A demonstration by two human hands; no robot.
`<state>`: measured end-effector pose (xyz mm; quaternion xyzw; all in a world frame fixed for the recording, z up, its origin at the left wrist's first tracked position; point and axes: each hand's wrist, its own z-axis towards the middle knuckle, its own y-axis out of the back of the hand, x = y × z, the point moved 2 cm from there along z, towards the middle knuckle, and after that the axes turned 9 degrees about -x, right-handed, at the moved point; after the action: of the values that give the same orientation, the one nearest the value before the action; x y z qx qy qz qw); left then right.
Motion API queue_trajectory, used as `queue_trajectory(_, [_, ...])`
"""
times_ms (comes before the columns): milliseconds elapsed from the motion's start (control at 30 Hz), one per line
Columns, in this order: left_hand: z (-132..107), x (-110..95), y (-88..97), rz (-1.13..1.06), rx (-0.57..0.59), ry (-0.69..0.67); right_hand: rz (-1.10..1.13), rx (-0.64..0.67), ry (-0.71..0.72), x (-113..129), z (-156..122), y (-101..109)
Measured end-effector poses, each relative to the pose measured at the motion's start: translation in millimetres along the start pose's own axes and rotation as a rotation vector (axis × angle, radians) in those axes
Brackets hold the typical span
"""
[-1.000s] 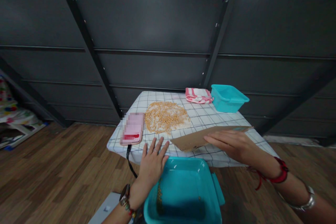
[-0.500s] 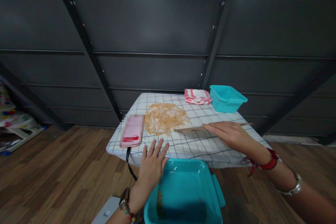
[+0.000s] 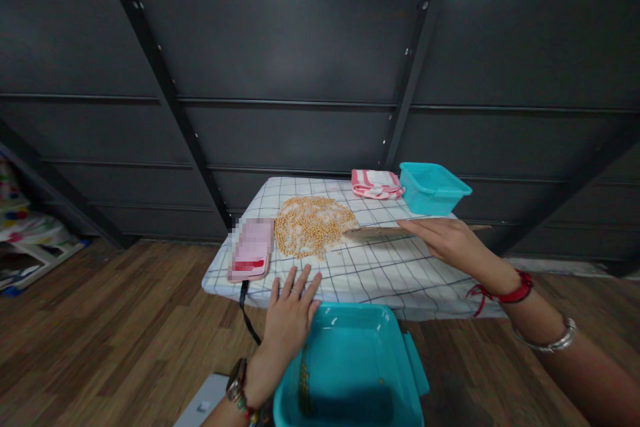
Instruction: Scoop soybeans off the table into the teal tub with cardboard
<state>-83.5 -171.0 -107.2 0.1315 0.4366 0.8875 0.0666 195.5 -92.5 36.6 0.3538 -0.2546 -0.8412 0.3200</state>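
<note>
My right hand (image 3: 445, 240) grips a flat brown cardboard piece (image 3: 375, 232), held nearly edge-on just above the checked tablecloth (image 3: 380, 267). The cardboard's left tip touches the right side of a spread of yellow beans (image 3: 311, 225). My left hand (image 3: 290, 313) lies flat with fingers spread on the near table edge. It rests beside the rim of a large teal tub (image 3: 350, 367) held below the table, with a few beans inside.
A pink phone-like item (image 3: 251, 248) lies left of the beans. At the far right of the table sit a small teal tub (image 3: 431, 188) and a folded pink-striped cloth (image 3: 376, 183). Dark metal wall panels stand behind; wooden floor surrounds the table.
My right hand has carried the cardboard away from me and tilted it from lying flat to nearly edge-on, so its tip now reaches the beans. The left hand has stayed put.
</note>
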Motion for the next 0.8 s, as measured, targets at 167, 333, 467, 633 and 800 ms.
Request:
queue_trajectory(167, [0.9, 0.0, 1.3, -0.004, 0.007, -0.005, 0.020, 0.003, 0.007, 0.7, 4.1, -0.2])
queue_trajectory(333, [2.3, -0.6, 3.5, 0.035, -0.020, -0.030, 0.022, 0.001, 0.020, 9.8, 6.3, -0.8])
queue_trajectory(467, [2.2, -1.1, 2.8, 0.026, -0.015, -0.020, 0.058, 0.020, 0.030, 15.3, 2.0, -0.9])
queue_trajectory(633, [1.0, -1.1, 0.5, -0.016, 0.015, 0.010, 0.073, 0.009, 0.028, 16.9, -3.9, 1.9])
queue_trajectory(800, [1.0, -1.4, 0.0, -0.024, 0.037, 0.027, 0.058, 0.022, 0.019, 17.5, -4.7, 9.4])
